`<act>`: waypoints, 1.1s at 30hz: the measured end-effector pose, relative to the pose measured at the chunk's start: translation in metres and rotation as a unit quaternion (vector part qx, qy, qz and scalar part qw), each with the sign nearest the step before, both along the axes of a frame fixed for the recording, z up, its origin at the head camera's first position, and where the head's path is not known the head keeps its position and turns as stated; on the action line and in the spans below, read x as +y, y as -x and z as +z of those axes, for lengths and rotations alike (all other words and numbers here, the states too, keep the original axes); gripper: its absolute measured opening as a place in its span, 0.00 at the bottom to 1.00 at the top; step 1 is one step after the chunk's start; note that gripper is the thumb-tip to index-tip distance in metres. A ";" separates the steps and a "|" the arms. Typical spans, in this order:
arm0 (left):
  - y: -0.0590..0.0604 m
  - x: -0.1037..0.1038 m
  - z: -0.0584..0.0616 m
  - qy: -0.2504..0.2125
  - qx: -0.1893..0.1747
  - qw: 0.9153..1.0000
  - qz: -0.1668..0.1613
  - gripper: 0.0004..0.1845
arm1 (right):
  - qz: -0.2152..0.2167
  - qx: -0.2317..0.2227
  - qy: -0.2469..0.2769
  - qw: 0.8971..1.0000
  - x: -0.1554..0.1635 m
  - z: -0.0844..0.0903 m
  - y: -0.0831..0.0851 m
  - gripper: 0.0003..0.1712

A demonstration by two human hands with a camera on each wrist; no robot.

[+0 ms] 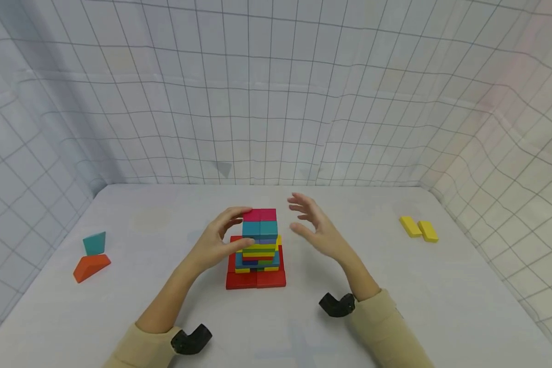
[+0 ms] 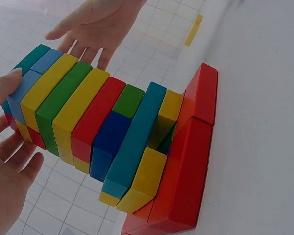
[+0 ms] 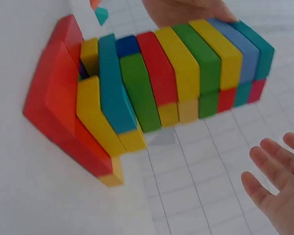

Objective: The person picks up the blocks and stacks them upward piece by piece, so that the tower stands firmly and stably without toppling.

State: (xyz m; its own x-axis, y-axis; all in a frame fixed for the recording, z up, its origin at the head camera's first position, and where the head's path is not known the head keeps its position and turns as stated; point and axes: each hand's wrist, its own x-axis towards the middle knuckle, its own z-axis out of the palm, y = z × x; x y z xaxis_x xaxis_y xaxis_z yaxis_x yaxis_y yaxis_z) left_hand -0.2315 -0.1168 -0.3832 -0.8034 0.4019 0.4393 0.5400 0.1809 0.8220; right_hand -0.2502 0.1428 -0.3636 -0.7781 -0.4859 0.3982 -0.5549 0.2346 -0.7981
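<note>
A tower of coloured wooden blocks [image 1: 259, 250] stands upright on red base blocks [image 1: 270, 279], with two magenta blocks [image 1: 259, 214] on top. My left hand [image 1: 216, 243] holds the upper part from the left, thumb at the near face and forefinger near the top on the far side. In the left wrist view the thumb [image 2: 9, 87] touches the upper blocks, while the lower fingers stand off them. To the right of the tower, my right hand [image 1: 321, 230] hangs apart from it, fingers spread and holding nothing.
Two yellow blocks [image 1: 410, 226] lie at the right of the white table [image 1: 349, 327]. Toward the left are a teal block [image 1: 94, 244] and an orange block [image 1: 90, 267]. A gridded white curtain [image 1: 276, 102] surrounds the table's back and sides.
</note>
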 end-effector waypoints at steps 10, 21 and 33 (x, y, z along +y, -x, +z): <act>0.000 -0.001 0.001 0.002 -0.005 1.000 -0.002 0.33 | -0.252 0.038 -0.049 0.966 0.137 -0.036 0.030 0.30; 0.001 -0.001 0.001 0.007 -0.009 1.000 -0.001 0.32 | -0.400 0.006 -0.186 0.897 0.241 -0.076 0.017 0.27; -0.002 0.000 0.003 0.014 -0.018 1.000 0.005 0.32 | -0.462 -0.040 -0.263 0.846 0.247 -0.085 0.016 0.28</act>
